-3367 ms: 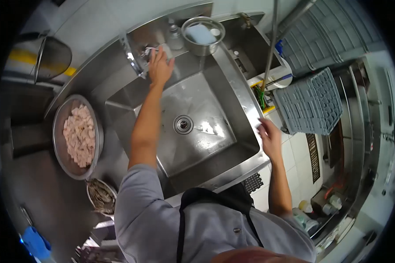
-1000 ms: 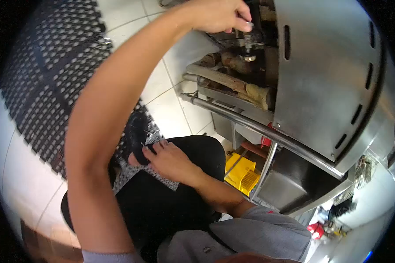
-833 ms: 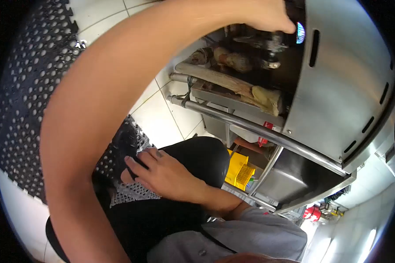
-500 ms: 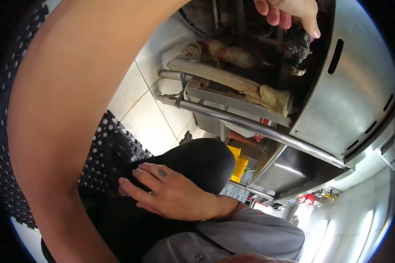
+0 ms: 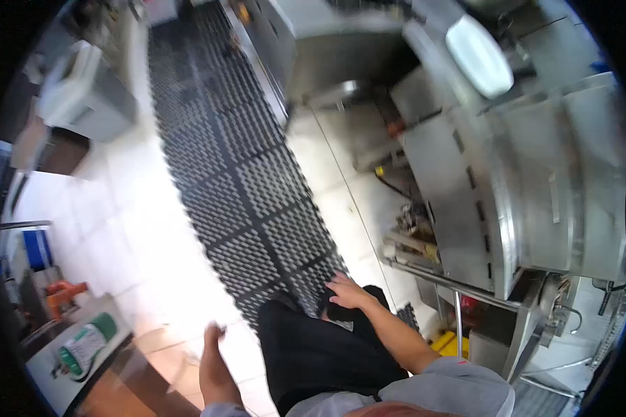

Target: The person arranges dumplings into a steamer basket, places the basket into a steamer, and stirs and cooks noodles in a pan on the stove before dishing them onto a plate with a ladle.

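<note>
My right hand is low in front of my right thigh, by the knee of my black trousers. Its fingers look stretched out and apart, and I see nothing in them. My left hand hangs beside my left leg above the pale floor tiles. Blur smears its fingers, so I cannot make out whether they hold anything. To the right stands a steel kitchen unit, its lower compartment open. Pipes and valve parts show inside, apart from both hands.
A black perforated rubber mat runs ahead over white tiles. A steel rail juts out on the right. At left a counter holds a green-and-white container; a grey bin stands farther back. A white tray lies upper right.
My left hand has come out of the dark, grimy compartment and dropped to my left side. My view has risen and swung away from the unit. My right hand stays near my knee.
</note>
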Motion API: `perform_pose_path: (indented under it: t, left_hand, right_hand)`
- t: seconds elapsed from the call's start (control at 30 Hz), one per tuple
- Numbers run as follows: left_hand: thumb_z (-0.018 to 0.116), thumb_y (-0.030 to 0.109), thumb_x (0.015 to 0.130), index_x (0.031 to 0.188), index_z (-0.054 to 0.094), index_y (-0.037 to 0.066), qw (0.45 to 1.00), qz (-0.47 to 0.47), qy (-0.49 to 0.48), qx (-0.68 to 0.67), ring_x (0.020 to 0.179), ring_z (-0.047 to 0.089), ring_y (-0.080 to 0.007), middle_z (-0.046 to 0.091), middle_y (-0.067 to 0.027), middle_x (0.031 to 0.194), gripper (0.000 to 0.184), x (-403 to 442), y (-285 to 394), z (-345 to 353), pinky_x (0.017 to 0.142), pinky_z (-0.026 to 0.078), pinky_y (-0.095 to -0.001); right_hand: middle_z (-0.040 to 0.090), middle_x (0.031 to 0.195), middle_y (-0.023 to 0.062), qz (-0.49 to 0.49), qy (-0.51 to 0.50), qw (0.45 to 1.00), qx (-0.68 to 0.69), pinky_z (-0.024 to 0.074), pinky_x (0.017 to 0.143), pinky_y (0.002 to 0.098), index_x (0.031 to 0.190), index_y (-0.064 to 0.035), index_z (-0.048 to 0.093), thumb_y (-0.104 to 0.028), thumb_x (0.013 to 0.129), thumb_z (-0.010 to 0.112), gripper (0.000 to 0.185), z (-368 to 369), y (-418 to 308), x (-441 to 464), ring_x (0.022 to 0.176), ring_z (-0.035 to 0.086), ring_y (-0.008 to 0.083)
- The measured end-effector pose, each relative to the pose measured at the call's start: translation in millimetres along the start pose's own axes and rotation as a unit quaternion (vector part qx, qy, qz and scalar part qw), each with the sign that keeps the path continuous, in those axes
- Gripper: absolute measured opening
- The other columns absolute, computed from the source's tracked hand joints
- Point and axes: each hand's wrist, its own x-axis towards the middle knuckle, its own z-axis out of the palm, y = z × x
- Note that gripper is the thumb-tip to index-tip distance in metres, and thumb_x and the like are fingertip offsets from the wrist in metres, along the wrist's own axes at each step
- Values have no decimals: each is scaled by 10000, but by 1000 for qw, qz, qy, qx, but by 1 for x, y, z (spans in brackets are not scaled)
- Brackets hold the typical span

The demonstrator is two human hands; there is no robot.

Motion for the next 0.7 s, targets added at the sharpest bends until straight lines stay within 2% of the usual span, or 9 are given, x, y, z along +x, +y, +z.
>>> perform_pose_path:
  t: [0.03, 0.1, 0.13, 0.23, 0.37, 0.47, 0.57, 0.63, 0.7]
  left_hand:
    - [549, 352, 937, 1030, 659, -7, 998, -55, 2, -35, 700, 643, -320, 651, -196, 867, 387, -66, -56, -36, 655, 549, -454]
    - [579, 304, 915, 903, 716, 2, 967, -161, -9, -195, 522, 653, -301, 677, -148, 708, 331, -199, -96, -104, 532, 570, -449]
    - [488, 260, 987, 1114, 616, 33, 883, -211, 73, -413, 568, 636, -342, 636, -172, 664, 290, -258, -109, -111, 427, 477, -462]
    - [525, 311, 977, 1133, 629, 50, 827, -312, 1, -467, 634, 634, -318, 662, -149, 779, 322, -352, -139, -160, 551, 495, -420]
    - [576, 380, 964, 1159, 645, 72, 742, -267, -221, -574, 722, 630, -285, 698, -118, 933, 370, -392, -144, -196, 717, 520, -363]
    - [576, 366, 953, 1165, 645, 66, 809, -242, -72, -531, 715, 635, -281, 695, -121, 905, 373, -357, -89, -208, 711, 521, -366]
    - [577, 352, 942, 1171, 644, 60, 848, -187, 12, -496, 707, 640, -278, 693, -125, 877, 377, -316, -16, -247, 704, 522, -368]
    - [577, 342, 935, 1176, 644, 56, 857, -152, 37, -490, 702, 643, -275, 692, -127, 858, 380, -292, 29, -281, 699, 523, -369]
    - [577, 333, 927, 1180, 644, 52, 865, -126, 46, -483, 697, 646, -273, 690, -129, 840, 383, -272, 75, -317, 695, 524, -371]
  right_hand:
    - [683, 935, 208, 67, -76, 968, 230, 516, 873, 441, 1124, -75, 662, -137, 829, 673, 301, -34, -19, -2, 990, 658, 382]
    - [687, 979, 219, 174, -49, 952, 248, 514, 886, 462, 1185, -93, 630, -139, 845, 652, 343, -95, -55, -15, 991, 653, 398]
    - [680, 1035, 237, 155, -19, 977, 149, 508, 895, 485, 1236, -101, 617, -127, 837, 640, 400, -122, -70, -21, 993, 645, 409]
    - [669, 1057, 255, 37, 12, 995, 92, 512, 884, 491, 1279, -103, 617, -122, 790, 654, 491, -178, -91, -6, 989, 634, 430]
    - [711, 862, 190, 171, 77, 969, 163, 553, 716, 450, 1086, -106, 704, -157, 791, 626, 310, -215, -106, 30, 811, 707, 312]
    - [719, 877, 151, 89, 38, 992, -81, 561, 707, 436, 965, -97, 726, -224, 794, 651, 226, -159, -48, 86, 822, 703, 302]
    - [734, 858, 160, 345, -139, 881, 291, 553, 695, 454, 882, -55, 756, -234, 875, 617, 227, -131, -26, 152, 818, 714, 331]
    - [734, 809, 155, 40, 112, 879, 463, 558, 672, 446, 869, -58, 770, -186, 850, 666, 166, -189, -55, 145, 808, 722, 314]
    - [736, 876, 130, 27, -221, 974, 52, 572, 713, 442, 885, -66, 756, -246, 790, 682, 216, -234, -71, 269, 803, 705, 320]
